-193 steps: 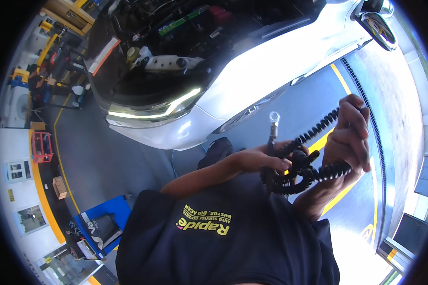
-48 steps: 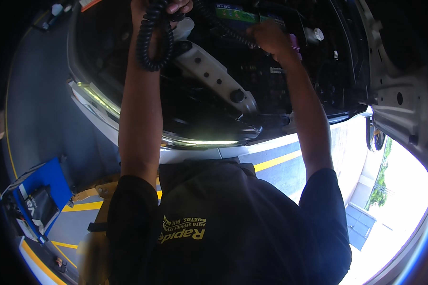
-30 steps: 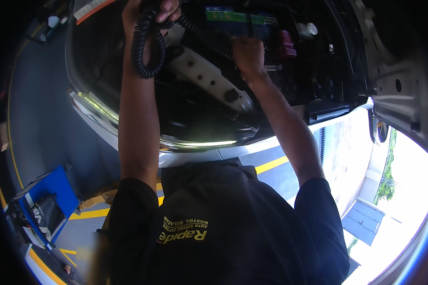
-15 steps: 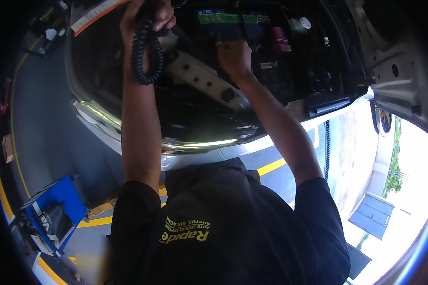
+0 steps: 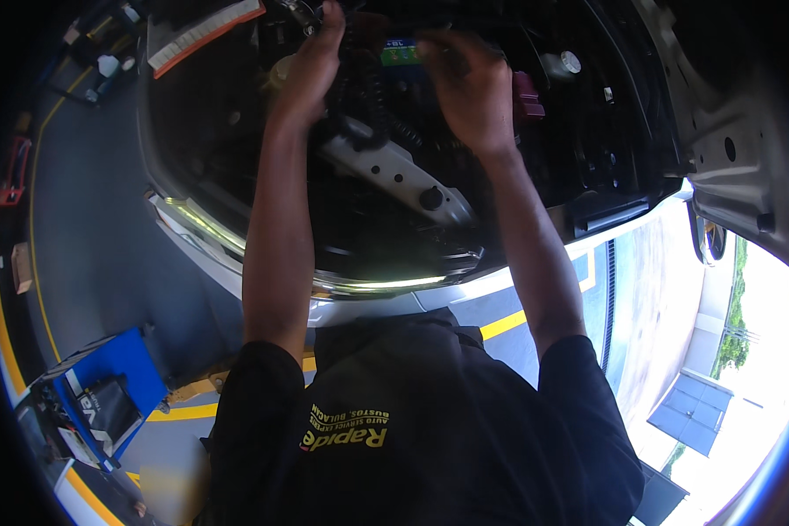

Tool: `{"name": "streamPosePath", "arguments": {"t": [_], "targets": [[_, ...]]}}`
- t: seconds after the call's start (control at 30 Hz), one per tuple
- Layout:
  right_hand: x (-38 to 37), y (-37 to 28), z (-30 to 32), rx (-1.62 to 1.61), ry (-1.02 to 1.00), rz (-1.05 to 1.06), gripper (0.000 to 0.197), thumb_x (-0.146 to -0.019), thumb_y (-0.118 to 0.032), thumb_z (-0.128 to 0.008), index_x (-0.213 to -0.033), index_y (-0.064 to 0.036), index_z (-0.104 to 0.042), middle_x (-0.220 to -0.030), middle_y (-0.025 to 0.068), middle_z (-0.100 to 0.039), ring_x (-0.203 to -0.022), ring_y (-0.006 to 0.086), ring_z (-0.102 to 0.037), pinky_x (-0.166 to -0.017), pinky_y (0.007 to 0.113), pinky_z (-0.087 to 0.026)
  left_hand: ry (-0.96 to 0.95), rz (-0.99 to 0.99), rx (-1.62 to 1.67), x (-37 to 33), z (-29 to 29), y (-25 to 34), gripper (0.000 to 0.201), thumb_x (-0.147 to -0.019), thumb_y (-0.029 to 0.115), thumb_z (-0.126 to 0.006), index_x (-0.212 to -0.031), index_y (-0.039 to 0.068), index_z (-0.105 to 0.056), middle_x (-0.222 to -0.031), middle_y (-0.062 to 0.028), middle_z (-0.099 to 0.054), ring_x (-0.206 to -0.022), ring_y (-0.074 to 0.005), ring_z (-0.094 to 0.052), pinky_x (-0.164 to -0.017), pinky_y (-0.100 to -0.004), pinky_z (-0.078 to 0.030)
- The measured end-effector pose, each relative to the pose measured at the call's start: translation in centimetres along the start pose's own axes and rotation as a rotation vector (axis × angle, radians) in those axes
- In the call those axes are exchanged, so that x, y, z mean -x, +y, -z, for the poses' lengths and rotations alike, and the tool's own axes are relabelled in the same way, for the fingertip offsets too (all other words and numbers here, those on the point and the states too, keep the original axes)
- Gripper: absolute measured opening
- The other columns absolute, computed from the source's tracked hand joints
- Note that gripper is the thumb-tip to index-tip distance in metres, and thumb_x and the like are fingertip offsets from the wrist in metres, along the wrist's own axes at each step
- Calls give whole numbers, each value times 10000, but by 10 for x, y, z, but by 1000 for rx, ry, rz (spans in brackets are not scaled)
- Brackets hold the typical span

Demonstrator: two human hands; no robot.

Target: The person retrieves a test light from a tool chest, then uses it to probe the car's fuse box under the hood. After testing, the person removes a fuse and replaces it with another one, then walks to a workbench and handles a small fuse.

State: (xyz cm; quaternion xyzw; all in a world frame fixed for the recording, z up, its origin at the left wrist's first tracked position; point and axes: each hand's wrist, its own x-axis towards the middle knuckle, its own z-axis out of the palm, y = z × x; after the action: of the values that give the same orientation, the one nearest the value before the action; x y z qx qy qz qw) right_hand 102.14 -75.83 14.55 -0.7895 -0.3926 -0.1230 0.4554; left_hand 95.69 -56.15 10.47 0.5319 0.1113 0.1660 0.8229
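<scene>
Both my arms reach into a car's engine bay under the raised hood. My left hand (image 5: 311, 77) is by the top edge, its thumb pointing up and most of its fingers hidden. Just right of it a black coiled cable (image 5: 374, 101) hangs down into the dark bay; whether the hand grips it does not show. My right hand (image 5: 480, 96) is over the car battery (image 5: 401, 54), partly covering its blue and green label. Its fingers are bent and smeared by motion. Next to that hand sits a red cover (image 5: 528, 96).
A pale metal crossbar (image 5: 390, 171) spans the bay's front, behind the headlight strip (image 5: 381, 283). An orange-edged air filter (image 5: 203, 37) lies at upper left. The hood (image 5: 736, 114) stands on the right. A blue cart (image 5: 136, 368) with a dark package is at lower left.
My left hand has shifted right and turned; the coil that dangled over its wrist now hangs between the hands. My right hand has moved right, and its fist has loosened.
</scene>
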Motion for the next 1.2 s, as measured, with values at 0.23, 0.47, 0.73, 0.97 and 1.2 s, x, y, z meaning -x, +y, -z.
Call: {"name": "streamPosePath", "arguments": {"t": [0.23, 0.47, 0.73, 0.97, 1.2], "targets": [[-43, -46, 13, 129, -593, 123, 276, -915, -198, -814, -1043, 20, -703, -1014, 202, -752, -948, 349, -740, -857, 437, -578, -203, -10, -1, -4, 0, -12, 832, -1079, 726, -271, -1500, 53, -520, -1234, -85, -714, -1080, -193, -703, -950, -332, -566], [-46, -36, 4, -120, -704, 47, 256, -899, -168, -839, -963, 30, -689, -878, 139, -740, -791, 235, -694, -761, 375, -555, -104, 15, 24, 19, -27, 8, 1052, -972, 877, -238, -1614, 60, -399, -1474, -174, -595, -1369, -299, -576, -1131, -402, -480], [-30, -32, 60, -582, -336, -251, 115, -1038, -146, -725, -1047, -66, -643, -795, -9, -620, -715, 88, -580, -678, 267, -482, -31, -7, 46, 13, -1, 13, 621, -986, 543, -724, -1375, 61, -690, -1271, -135, -733, -1125, -237, -704, -919, -324, -582], [-3, 37, 92, -540, -349, -156, 243, -1061, -235, -687, -1205, -44, -646, -997, 139, -776, -897, 238, -784, -789, 342, -630, 316, -46, 314, 0, 37, 20, 373, -1043, 380, -661, -1204, 53, -738, -947, -82, -783, -823, -209, -759, -761, -342, -600], [22, 91, 78, -394, -642, -321, 176, -1029, -151, -730, -1079, -2, -651, -928, 103, -731, -826, 206, -794, -740, 307, -650, 196, 309, -860, 4, 67, 2, 682, -920, 653, -739, -1133, 6, -716, -824, -55, -707, -631, -122, -711, -639, -258, -632]]}}
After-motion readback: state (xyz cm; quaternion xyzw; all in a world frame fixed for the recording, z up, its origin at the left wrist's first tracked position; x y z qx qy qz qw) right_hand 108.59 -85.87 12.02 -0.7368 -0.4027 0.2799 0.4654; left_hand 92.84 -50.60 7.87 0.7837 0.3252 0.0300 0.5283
